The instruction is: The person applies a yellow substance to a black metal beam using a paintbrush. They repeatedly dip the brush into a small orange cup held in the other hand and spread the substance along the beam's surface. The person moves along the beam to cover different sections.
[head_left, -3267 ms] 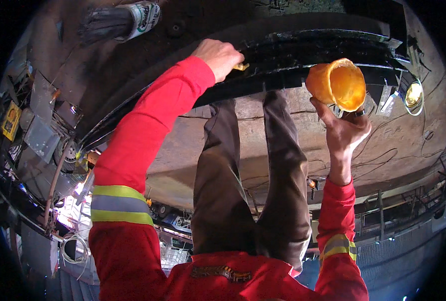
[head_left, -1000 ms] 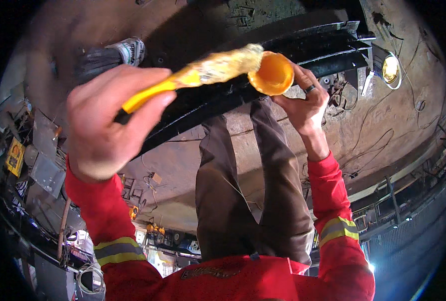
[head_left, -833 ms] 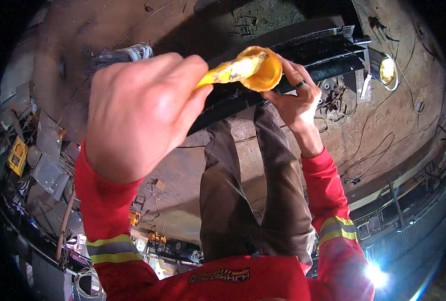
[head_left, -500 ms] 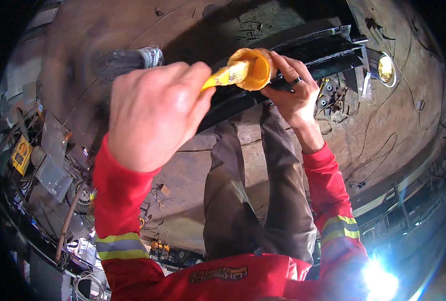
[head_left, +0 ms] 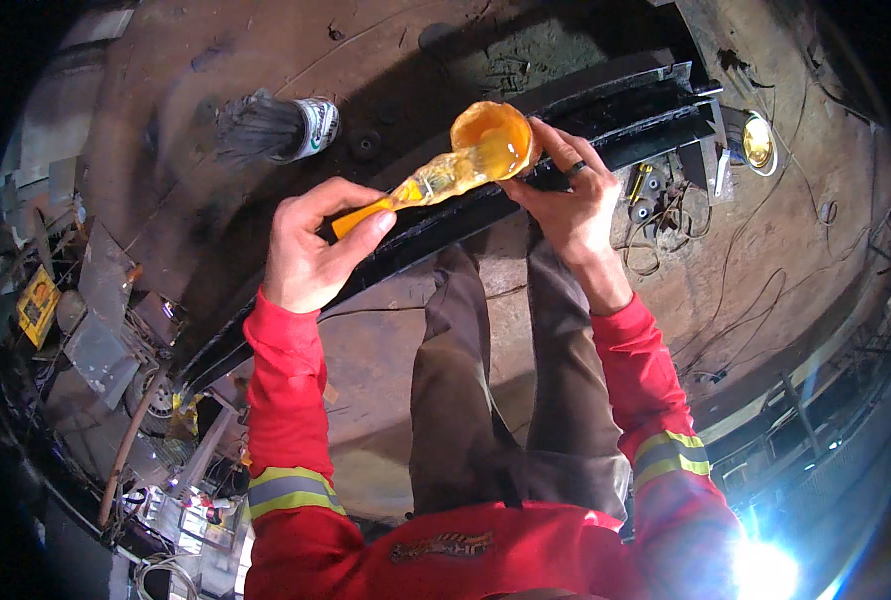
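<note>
A paintbrush (head_left: pixel 430 182) with a yellow handle is pinched in my left hand (head_left: pixel 317 240). Glossy amber stuff coats its ferrule and bristles, and the bristle end rests inside a small cup. My right hand (head_left: pixel 575 185), with a dark ring on one finger, grips this orange-stained cup (head_left: pixel 478 112) by its far right side. The cup tilts toward me, showing a wet, shiny inside. Both hands are above a long black metal beam (head_left: pixel 615 140) that lies slantwise across the floor; the beam is apart from cup and brush.
A white bucket (head_left: pixel 317 127) holding dark rods lies beyond my left hand. A round lamp (head_left: pixel 758 142) shines at the right end of the beam, near cables and a small dark device (head_left: pixel 647 197). Scrap metal sheets (head_left: pixel 105 345) and a wheel (head_left: pixel 155 395) crowd the left side.
My left hand has drawn back, lower and farther from the camera, showing more of the brush and uncovering the bucket. The cup has tipped more toward me; my right hand has shifted slightly left.
</note>
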Demonstrator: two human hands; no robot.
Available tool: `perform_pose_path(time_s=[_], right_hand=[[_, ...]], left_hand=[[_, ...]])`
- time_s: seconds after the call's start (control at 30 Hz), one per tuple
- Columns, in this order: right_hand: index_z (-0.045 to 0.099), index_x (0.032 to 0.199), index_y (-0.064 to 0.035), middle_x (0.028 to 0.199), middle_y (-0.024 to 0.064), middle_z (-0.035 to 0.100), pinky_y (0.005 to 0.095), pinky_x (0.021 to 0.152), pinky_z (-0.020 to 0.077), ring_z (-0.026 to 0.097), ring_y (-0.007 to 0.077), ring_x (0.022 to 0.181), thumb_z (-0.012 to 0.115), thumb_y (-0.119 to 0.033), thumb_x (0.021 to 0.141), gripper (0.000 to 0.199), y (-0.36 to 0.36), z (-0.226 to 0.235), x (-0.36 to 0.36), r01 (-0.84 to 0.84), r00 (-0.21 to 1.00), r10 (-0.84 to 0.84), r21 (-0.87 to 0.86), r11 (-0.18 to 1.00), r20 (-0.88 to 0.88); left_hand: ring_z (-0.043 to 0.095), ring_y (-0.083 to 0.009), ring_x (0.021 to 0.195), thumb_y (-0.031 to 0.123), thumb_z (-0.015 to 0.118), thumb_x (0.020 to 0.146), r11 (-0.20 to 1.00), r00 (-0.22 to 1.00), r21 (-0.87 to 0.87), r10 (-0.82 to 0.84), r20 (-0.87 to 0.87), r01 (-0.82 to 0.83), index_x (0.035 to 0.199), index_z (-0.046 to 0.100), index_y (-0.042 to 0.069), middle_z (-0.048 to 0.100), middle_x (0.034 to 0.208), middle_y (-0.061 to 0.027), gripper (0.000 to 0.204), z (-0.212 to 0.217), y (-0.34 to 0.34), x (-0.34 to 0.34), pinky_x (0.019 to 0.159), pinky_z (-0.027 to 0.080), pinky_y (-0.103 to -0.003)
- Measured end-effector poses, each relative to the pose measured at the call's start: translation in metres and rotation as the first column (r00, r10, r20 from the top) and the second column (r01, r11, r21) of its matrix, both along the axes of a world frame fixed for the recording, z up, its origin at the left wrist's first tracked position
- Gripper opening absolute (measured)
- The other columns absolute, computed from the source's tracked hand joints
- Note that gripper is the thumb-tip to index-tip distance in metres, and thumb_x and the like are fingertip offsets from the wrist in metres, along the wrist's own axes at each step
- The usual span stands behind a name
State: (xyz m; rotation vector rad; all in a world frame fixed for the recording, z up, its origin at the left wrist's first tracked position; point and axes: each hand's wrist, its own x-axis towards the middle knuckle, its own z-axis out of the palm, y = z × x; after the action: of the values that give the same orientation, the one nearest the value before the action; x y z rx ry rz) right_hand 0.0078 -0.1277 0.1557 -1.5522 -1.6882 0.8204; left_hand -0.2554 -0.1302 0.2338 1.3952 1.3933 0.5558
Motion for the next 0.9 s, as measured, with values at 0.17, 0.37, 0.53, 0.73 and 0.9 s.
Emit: perform_pose_path(time_s=[0.17,0.37,0.53,0.73,0.9], right_hand=[[0.065,0.118,-0.0035,0.106,0.0123,0.068,0.031,0.086,0.053,0.068,0.0223,0.095,0.088,-0.015,0.062,0.061,0.005,0.011,-0.015,0.076,0.995,-0.084,-0.144,0.987,-0.051],[0.065,0.118,-0.0033,0.106,0.0119,0.069,0.0304,0.086,0.0534,0.068,0.0217,0.095,0.088,-0.016,0.062,0.062,0.008,0.015,-0.03,0.072,0.988,-0.08,-0.067,0.995,-0.13],[0.065,0.118,-0.0035,0.106,0.0115,0.069,0.0304,0.086,0.0536,0.068,0.0221,0.095,0.089,-0.014,0.06,0.063,0.007,0.023,-0.037,0.065,0.988,-0.056,0.06,0.996,-0.144],[0.065,0.12,-0.0031,0.108,0.0121,0.068,0.031,0.087,0.0532,0.068,0.0224,0.096,0.089,-0.01,0.058,0.066,0.004,0.031,-0.036,0.047,0.987,-0.039,0.047,0.998,-0.157],[0.065,0.12,-0.0026,0.108,0.0126,0.068,0.0319,0.087,0.0531,0.067,0.0236,0.096,0.088,-0.01,0.059,0.065,0.004,0.035,-0.036,0.032,0.99,-0.026,0.037,0.999,-0.137]], left_hand=[[0.058,-0.0088,0.07,0.012,0.074,0.081,0.998,1.0,0.049,0.025,-0.002,-0.025,0.091,0.068,-0.002,0.065,0.078,-0.005,0.018,0.011,-0.011,-0.026,0.065,0.043,-0.023],[0.054,-0.0067,0.071,0.012,0.072,0.084,0.998,0.999,0.047,0.042,0.008,-0.042,0.089,0.066,-0.003,0.062,0.076,-0.0026,0.017,0.023,-0.004,-0.04,0.065,0.042,-0.022],[0.052,-0.0052,0.073,0.008,0.069,0.087,0.984,0.986,0.079,0.164,-0.044,-0.16,0.094,0.065,-0.002,0.06,0.08,0.0006,0.013,0.036,-0.001,-0.044,0.068,0.041,-0.021],[0.059,-0.0069,0.071,0.006,0.072,0.083,0.898,0.947,0.394,0.278,-0.16,-0.197,0.096,0.067,-0.002,0.068,0.082,-0.0037,0.016,0.064,0.003,-0.041,0.068,0.045,-0.02],[0.06,-0.0118,0.079,0.006,0.072,0.079,0.783,0.934,0.577,0.344,-0.091,-0.232,0.097,0.067,-0.003,0.067,0.089,-0.0073,0.02,0.098,0.008,-0.039,0.073,0.045,-0.024]])
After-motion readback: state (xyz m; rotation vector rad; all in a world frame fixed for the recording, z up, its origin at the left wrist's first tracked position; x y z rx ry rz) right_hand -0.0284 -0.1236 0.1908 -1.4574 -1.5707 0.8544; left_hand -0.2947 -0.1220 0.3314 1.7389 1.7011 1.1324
